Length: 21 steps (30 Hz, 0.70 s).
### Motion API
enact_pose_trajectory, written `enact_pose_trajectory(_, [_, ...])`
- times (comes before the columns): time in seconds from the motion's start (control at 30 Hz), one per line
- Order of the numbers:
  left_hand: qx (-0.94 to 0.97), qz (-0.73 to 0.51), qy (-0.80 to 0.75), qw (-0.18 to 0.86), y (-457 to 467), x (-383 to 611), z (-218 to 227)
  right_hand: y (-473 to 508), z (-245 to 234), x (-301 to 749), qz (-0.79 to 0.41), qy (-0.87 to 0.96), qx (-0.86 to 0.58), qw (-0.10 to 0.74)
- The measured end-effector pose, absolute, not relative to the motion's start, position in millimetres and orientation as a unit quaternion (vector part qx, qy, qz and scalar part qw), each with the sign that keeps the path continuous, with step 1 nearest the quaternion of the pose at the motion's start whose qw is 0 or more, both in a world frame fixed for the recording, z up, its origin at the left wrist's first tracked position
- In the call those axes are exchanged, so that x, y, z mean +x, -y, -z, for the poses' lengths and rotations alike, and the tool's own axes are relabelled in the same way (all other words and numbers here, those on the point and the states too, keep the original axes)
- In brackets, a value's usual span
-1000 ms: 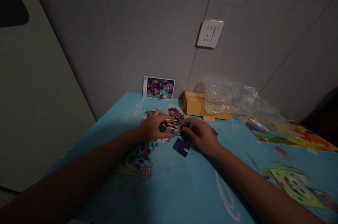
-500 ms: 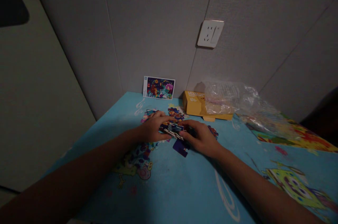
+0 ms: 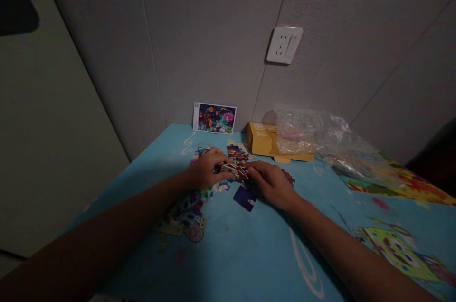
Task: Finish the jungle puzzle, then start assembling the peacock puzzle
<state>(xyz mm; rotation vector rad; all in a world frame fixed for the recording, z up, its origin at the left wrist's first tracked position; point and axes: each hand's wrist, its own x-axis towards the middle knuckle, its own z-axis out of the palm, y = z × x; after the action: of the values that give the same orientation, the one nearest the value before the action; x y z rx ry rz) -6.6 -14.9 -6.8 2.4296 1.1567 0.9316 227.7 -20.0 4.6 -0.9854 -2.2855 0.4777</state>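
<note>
Head view: my left hand [image 3: 204, 174] and right hand [image 3: 272, 183] both pinch the cluster of puzzle pieces [image 3: 233, 170] from opposite sides. It sits between them, low over the blue table [image 3: 249, 254], nearer to me than the picture card [image 3: 214, 118]. The light is dim, so I cannot tell whether the cluster rests on the surface. To seat a joint well, I judge: lay the cluster flat, align tab to slot, press straight down, avoid bending. The loose purple piece [image 3: 244, 197] lies just beside my right hand.

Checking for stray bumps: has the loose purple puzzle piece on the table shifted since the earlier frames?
No. The purple puzzle piece lies at the same spot relative to the yellow box, just beside the right hand.
</note>
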Motion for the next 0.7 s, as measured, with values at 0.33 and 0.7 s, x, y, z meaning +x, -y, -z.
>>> enact_pose_trajectory(0.33, [0.632,-0.385,-0.668,0.078,-6.0,-20.9,2.3,12.9,3.6,232.0,-0.067,0.84,-0.493,0.215])
enact_pose_trajectory(0.7, [0.619,-0.262,-0.74,0.03,-6.7,-18.9,5.5,15.5,-2.1,229.6,-0.091,0.854,-0.473,0.195])
